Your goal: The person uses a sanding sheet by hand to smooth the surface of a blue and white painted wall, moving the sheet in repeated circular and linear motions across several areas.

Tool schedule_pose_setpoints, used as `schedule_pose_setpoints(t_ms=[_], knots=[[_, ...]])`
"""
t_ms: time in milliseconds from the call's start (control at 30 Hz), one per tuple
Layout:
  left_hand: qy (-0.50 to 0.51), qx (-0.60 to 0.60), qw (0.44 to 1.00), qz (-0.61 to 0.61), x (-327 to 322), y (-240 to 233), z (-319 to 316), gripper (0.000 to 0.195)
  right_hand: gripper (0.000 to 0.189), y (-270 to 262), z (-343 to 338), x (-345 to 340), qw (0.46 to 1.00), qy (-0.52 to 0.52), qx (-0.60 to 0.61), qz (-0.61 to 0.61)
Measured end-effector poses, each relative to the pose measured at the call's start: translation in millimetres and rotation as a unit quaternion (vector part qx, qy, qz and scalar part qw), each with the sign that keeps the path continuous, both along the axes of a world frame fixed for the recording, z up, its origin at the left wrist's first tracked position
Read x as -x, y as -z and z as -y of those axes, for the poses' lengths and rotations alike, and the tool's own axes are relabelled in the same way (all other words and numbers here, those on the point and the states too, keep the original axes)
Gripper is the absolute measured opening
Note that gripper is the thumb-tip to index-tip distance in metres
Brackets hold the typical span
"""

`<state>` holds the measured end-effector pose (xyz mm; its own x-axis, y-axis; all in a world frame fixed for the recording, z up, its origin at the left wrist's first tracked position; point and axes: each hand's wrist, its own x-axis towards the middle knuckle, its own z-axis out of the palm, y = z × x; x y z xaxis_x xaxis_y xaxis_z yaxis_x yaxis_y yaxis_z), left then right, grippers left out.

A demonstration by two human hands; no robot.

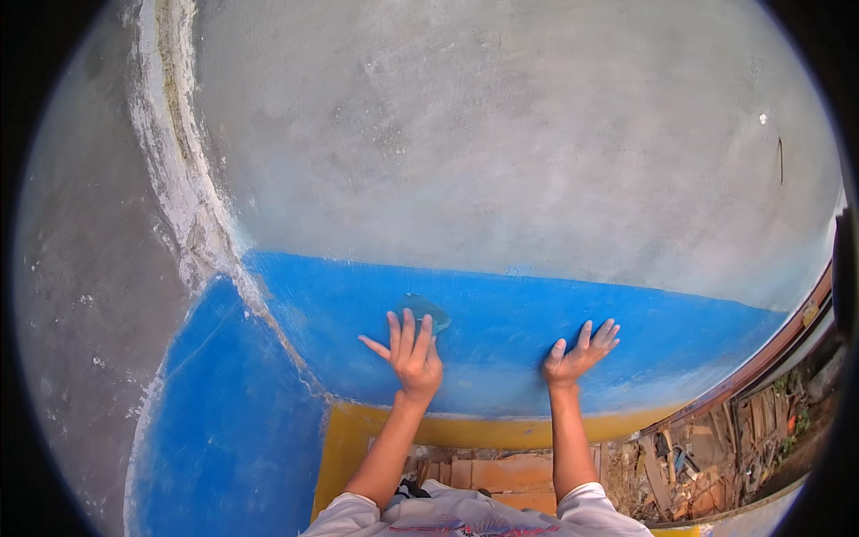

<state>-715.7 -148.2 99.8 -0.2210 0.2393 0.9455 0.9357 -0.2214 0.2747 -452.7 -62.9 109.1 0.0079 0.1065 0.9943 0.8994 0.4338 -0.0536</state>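
My left hand point(415, 356) lies against the blue band point(496, 322) of a painted wall, its fingers spread. Its fingertips reach a dull grey-green patch point(429, 313) on the blue paint; whether that patch is a bare spot or a thin sheet, I cannot tell. To the right, my right hand point(578, 356) rests on the same blue band, thumb apart from the fingers, with nothing seen in it. Pale, chalky smears mark the paint between and below the hands. Above the blue, the wall is grey point(470, 148).
A rough whitish seam point(201, 235) runs down the wall corner at left, beside another blue-painted section point(228, 416). A yellow strip point(496, 433) borders the wall's foot. Below lie orange-brown slabs point(503, 473) and scattered debris point(698, 470). A reddish-brown edge point(751, 376) curves along the right.
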Motion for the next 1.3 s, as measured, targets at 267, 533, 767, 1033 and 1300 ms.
schedule_pose_setpoints(t_ms=[267,533,767,1033,1300], knots=[[0.026,0.032,0.997,-0.072,-29,-70,2,0.041,0.058,3,1,-1,1.0,-0.006,0.018,-0.005],[0.006,-0.021,0.995,0.102,-7,-73,3,0.04,0.06,4,2,-4,1.0,-0.008,0.017,0.007],[0.095,0.077,0.982,-0.147,-73,-24,7,0.036,0.06,5,-1,-7,1.0,-0.012,0.021,0.002],[0.031,-0.01,0.995,-0.089,-64,-87,-19,0.036,0.058,8,-1,-9,1.0,-0.006,0.018,-0.008],[0.057,0.014,0.986,-0.155,-55,-60,-17,0.035,0.051,-36,52,35,0.981,-0.174,0.012,0.086]])
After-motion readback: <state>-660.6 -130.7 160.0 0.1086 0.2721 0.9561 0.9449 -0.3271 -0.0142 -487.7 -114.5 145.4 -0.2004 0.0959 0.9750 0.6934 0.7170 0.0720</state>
